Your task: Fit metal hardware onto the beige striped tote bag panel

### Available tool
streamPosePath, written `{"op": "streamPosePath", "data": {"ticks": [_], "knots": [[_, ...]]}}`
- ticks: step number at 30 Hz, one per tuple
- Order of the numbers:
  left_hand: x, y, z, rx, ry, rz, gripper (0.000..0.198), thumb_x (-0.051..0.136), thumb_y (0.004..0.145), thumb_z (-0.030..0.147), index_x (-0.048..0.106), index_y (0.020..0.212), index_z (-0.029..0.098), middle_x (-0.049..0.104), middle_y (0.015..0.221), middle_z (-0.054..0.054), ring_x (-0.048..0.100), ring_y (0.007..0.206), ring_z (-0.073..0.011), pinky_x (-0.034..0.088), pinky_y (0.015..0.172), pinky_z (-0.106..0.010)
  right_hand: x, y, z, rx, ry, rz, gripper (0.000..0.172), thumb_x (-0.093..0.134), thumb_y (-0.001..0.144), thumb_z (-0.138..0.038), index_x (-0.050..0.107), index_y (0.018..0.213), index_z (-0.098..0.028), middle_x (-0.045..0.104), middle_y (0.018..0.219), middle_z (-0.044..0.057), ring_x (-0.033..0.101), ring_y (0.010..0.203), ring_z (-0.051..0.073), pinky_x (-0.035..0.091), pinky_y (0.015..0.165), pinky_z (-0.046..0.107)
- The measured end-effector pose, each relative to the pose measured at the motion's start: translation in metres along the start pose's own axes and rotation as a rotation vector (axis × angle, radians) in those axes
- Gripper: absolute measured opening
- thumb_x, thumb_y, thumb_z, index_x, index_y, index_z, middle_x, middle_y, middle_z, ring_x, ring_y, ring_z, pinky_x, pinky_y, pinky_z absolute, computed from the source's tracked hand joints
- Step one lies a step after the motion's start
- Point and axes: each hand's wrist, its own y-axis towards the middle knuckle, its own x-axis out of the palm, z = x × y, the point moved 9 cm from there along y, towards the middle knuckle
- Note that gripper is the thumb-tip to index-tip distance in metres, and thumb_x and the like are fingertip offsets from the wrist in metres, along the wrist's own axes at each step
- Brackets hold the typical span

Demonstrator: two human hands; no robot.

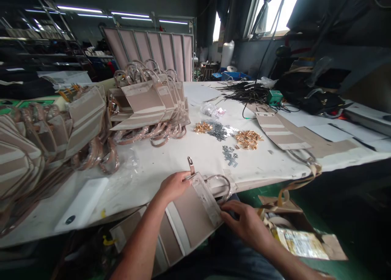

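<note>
A taupe bag panel [191,214] with pale strips and a plastic-wrapped handle [224,184] lies tilted over my lap at the table's front edge. My left hand [175,186] is closed on its upper left edge, beside a short tab with a gold metal end [191,165] that sticks up. At the right edge, below the handle, the thumb and fingers of my right hand [241,219] pinch the panel. Beyond the panel, small grey metal plates [229,155] and piles of gold fittings [249,140] lie on the white table [171,162].
Stacked bag panels [146,104] with wrapped handles fill the table's left side. A white block [82,202] lies near the front left edge. Another panel [279,129] rests on the right, near black cords [244,91] and a green box [274,97]. An open carton [296,219] stands below the table.
</note>
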Motion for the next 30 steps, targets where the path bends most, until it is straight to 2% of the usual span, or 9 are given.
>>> {"op": "streamPosePath", "data": {"ticks": [1, 3, 7, 10, 13, 15, 19, 23, 30], "knots": [[0.000, 0.002, 0.001, -0.009, 0.027, 0.000, 0.035, 0.066, 0.089, 0.043, 0.082, 0.117, 0.030, 0.084, 0.105, 0.001, 0.075, 0.102, -0.0261, 0.053, 0.088, -0.029, -0.011, 0.006, -0.013, -0.075, -0.080, 0.053, 0.033, 0.064, 0.105, -0.050, 0.083, 0.108, -0.023, 0.078, 0.112, 0.009, 0.074, 0.102, 0.031, 0.058, 0.090, 0.037], [0.000, 0.004, 0.004, -0.022, 0.071, 0.002, 0.032, 0.066, 0.091, 0.041, 0.082, 0.117, 0.032, 0.084, 0.108, 0.000, 0.075, 0.102, -0.0268, 0.050, 0.085, -0.030, -0.019, 0.025, -0.035, -0.185, -0.223, 0.087, 0.028, 0.062, 0.107, -0.040, 0.081, 0.121, -0.025, 0.075, 0.126, 0.009, 0.074, 0.104, 0.029, 0.058, 0.093, 0.036], [-0.003, -0.005, 0.009, -0.067, 0.167, 0.111, 0.033, 0.067, 0.095, 0.040, 0.080, 0.123, 0.029, 0.082, 0.114, -0.007, 0.074, 0.104, -0.0314, 0.050, 0.085, -0.037, 0.014, 0.078, -0.051, -0.244, -0.552, -0.118, 0.031, 0.066, 0.106, -0.027, 0.076, 0.135, -0.027, 0.067, 0.145, 0.005, 0.075, 0.101, 0.025, 0.058, 0.090, 0.032], [-0.001, -0.032, 0.010, -0.076, 0.229, 0.307, 0.032, 0.064, 0.101, 0.034, 0.076, 0.128, 0.021, 0.076, 0.128, -0.013, 0.065, 0.122, -0.0352, 0.048, 0.100, -0.045, 0.037, 0.097, -0.046, -0.245, -0.697, -0.199, 0.026, 0.064, 0.110, -0.027, 0.076, 0.133, -0.028, 0.067, 0.143, 0.004, 0.075, 0.102, 0.025, 0.057, 0.089, 0.030], [0.013, -0.065, 0.021, 0.110, 0.324, 0.526, 0.027, 0.056, 0.106, 0.027, 0.077, 0.123, 0.021, 0.074, 0.135, -0.012, 0.060, 0.127, -0.0339, 0.043, 0.110, -0.050, 0.044, 0.095, -0.041, -0.270, -0.756, -0.193, 0.029, 0.061, 0.113, -0.031, 0.071, 0.140, -0.029, 0.066, 0.143, 0.005, 0.073, 0.106, 0.025, 0.056, 0.091, 0.030], [0.028, -0.082, 0.029, 0.265, 0.382, 0.615, 0.030, 0.052, 0.107, 0.021, 0.076, 0.124, 0.020, 0.074, 0.136, -0.011, 0.061, 0.126, -0.0322, 0.040, 0.117, -0.052, 0.044, 0.091, -0.037, -0.274, -0.768, -0.196, 0.031, 0.060, 0.113, -0.032, 0.068, 0.143, -0.029, 0.066, 0.144, 0.005, 0.071, 0.108, 0.026, 0.056, 0.091, 0.030], [0.041, -0.089, 0.026, 0.341, 0.434, 0.625, 0.037, 0.053, 0.105, 0.018, 0.071, 0.137, 0.014, 0.072, 0.141, -0.013, 0.060, 0.131, -0.0324, 0.033, 0.126, -0.052, 0.043, 0.091, -0.036, -0.293, -0.749, -0.195, 0.029, 0.059, 0.114, -0.031, 0.068, 0.142, -0.030, 0.067, 0.140, 0.005, 0.071, 0.106, 0.025, 0.054, 0.090, 0.030], [0.038, -0.082, 0.026, 0.335, 0.468, 0.573, 0.043, 0.053, 0.105, 0.020, 0.067, 0.145, 0.012, 0.071, 0.143, -0.013, 0.061, 0.130, -0.0323, 0.036, 0.123, -0.051, 0.042, 0.098, -0.038, -0.301, -0.744, -0.196, 0.027, 0.061, 0.114, -0.032, 0.067, 0.140, -0.030, 0.067, 0.134, 0.004, 0.070, 0.102, 0.024, 0.052, 0.087, 0.030], [0.040, -0.076, 0.021, 0.273, 0.526, 0.534, 0.046, 0.053, 0.106, 0.025, 0.065, 0.150, 0.017, 0.070, 0.143, -0.013, 0.061, 0.124, -0.0332, 0.041, 0.114, -0.053, 0.042, 0.103, -0.040, -0.289, -0.754, -0.251, 0.029, 0.062, 0.114, -0.034, 0.064, 0.143, -0.031, 0.067, 0.130, 0.004, 0.070, 0.100, 0.023, 0.050, 0.084, 0.030]]}}
